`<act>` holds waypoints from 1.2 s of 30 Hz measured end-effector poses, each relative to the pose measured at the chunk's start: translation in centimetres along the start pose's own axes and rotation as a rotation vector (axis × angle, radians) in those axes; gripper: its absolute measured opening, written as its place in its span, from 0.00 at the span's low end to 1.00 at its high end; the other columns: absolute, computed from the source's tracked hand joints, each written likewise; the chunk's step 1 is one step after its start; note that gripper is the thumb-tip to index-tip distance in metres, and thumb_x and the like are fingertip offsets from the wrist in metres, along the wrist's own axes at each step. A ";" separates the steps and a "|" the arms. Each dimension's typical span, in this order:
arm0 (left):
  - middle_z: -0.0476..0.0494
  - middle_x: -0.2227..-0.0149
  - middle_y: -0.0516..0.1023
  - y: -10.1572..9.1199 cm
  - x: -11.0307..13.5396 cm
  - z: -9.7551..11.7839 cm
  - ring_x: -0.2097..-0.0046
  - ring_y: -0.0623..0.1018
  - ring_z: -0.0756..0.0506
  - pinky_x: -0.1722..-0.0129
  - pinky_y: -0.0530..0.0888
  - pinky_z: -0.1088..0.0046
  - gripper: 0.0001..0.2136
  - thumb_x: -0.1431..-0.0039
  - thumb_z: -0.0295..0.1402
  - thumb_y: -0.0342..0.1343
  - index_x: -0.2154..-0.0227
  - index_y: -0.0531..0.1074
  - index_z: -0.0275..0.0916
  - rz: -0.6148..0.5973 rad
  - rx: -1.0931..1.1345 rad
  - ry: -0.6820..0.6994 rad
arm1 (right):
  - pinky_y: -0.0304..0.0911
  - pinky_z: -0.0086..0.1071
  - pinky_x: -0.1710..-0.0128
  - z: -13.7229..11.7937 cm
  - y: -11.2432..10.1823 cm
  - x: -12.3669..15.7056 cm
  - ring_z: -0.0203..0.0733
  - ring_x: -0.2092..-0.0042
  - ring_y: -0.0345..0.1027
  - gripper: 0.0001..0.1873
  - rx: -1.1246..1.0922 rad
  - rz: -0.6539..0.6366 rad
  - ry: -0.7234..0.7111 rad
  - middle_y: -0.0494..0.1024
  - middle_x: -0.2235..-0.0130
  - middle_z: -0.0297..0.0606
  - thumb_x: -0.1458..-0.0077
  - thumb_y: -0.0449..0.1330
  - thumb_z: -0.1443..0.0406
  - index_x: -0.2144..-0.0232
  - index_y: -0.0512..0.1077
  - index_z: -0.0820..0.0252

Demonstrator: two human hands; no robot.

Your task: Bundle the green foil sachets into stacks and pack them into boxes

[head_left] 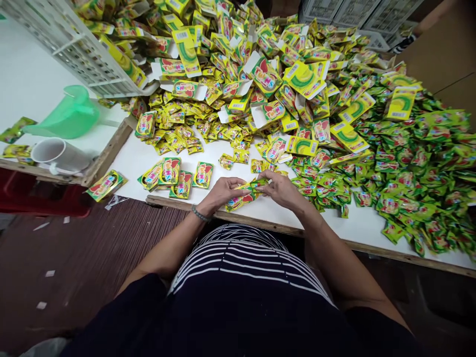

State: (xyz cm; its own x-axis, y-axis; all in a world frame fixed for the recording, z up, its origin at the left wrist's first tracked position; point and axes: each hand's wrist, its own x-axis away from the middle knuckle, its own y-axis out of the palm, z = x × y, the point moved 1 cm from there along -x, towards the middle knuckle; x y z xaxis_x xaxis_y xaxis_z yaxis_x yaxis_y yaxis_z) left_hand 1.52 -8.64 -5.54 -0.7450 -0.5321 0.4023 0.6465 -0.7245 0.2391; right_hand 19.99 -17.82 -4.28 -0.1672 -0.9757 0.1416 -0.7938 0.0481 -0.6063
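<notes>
Near the table's front edge, my left hand (pixel 222 192) is closed around a small yellow-and-green candy box (pixel 240 199), which lies tilted with its open end to the right. My right hand (pixel 279 190) pinches a green candy packet (pixel 259 184) at that open end; how far the packet is inside, I cannot tell. To my left sit several filled boxes (pixel 171 171), some stacked. Beyond my hands lie small yellow packets (pixel 241 154) and a heap of unfilled boxes with flaps up (pixel 266 77). Green packets (pixel 405 173) are piled to the right.
A white plastic crate (pixel 85 54) leans at the upper left. Beside it are a green scoop (pixel 69 116) and a white mug (pixel 59 153) on a wood-edged tray. Grey crates (pixel 345 12) stand at the back, with cardboard (pixel 442 54) at right and a person's arm (pixel 433 20) there.
</notes>
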 end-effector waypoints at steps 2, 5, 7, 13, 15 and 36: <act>0.48 0.74 0.79 0.0 0.1 0.0 0.73 0.73 0.53 0.70 0.68 0.76 0.21 0.67 0.36 0.74 0.68 0.78 0.32 0.008 0.002 -0.007 | 0.60 0.34 0.66 -0.5 0.0 0.2 0.41 0.68 0.67 0.12 0.061 0.023 -0.045 0.74 0.68 0.36 0.48 0.62 0.62 0.60 0.73 0.56; 0.47 0.72 0.80 0.1 0.2 -0.1 0.71 0.76 0.51 0.66 0.71 0.74 0.21 0.67 0.36 0.74 0.67 0.78 0.33 0.015 0.047 0.001 | 0.62 0.37 0.61 -0.7 0.1 0.2 0.44 0.63 0.67 0.12 0.083 0.080 -0.105 0.76 0.62 0.39 0.49 0.62 0.63 0.60 0.74 0.55; 0.47 0.72 0.80 0.2 0.2 -0.2 0.70 0.76 0.51 0.65 0.72 0.73 0.22 0.67 0.36 0.74 0.67 0.77 0.33 0.014 0.084 0.009 | 0.63 0.39 0.59 -0.5 0.3 0.3 0.44 0.60 0.68 0.13 0.016 0.105 -0.119 0.76 0.58 0.40 0.49 0.62 0.61 0.59 0.74 0.55; 0.46 0.70 0.81 0.3 -0.1 -0.6 0.69 0.78 0.50 0.63 0.73 0.72 0.25 0.69 0.37 0.75 0.65 0.76 0.32 -0.005 0.153 0.029 | 0.66 0.43 0.55 -0.9 1.2 0.7 0.48 0.57 0.69 0.18 -0.012 0.244 -0.146 0.76 0.54 0.44 0.47 0.61 0.60 0.53 0.73 0.57; 0.44 0.68 0.82 0.3 -0.1 -0.7 0.68 0.79 0.50 0.62 0.74 0.71 0.25 0.68 0.37 0.75 0.64 0.77 0.32 -0.004 0.163 0.044 | 0.65 0.44 0.52 -1.2 1.6 0.9 0.49 0.54 0.69 0.17 0.045 0.295 -0.206 0.77 0.53 0.45 0.48 0.60 0.63 0.54 0.73 0.57; 0.46 0.65 0.83 1.3 -0.2 -1.2 0.66 0.79 0.50 0.58 0.74 0.70 0.24 0.66 0.33 0.74 0.62 0.78 0.33 0.057 0.288 0.074 | 0.70 0.40 0.61 -1.5 1.6 1.0 0.41 0.67 0.73 0.17 -0.114 0.377 -0.170 0.80 0.67 0.35 0.47 0.61 0.60 0.54 0.68 0.54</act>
State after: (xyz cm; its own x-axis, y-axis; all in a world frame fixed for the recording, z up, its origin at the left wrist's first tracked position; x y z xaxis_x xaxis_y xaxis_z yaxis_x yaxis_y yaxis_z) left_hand 2.27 -10.03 -6.40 -0.7089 -0.6065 0.3599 0.7001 -0.5438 0.4627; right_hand 17.69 -18.35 -3.92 -0.3670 -0.9062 -0.2101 -0.7567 0.4222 -0.4992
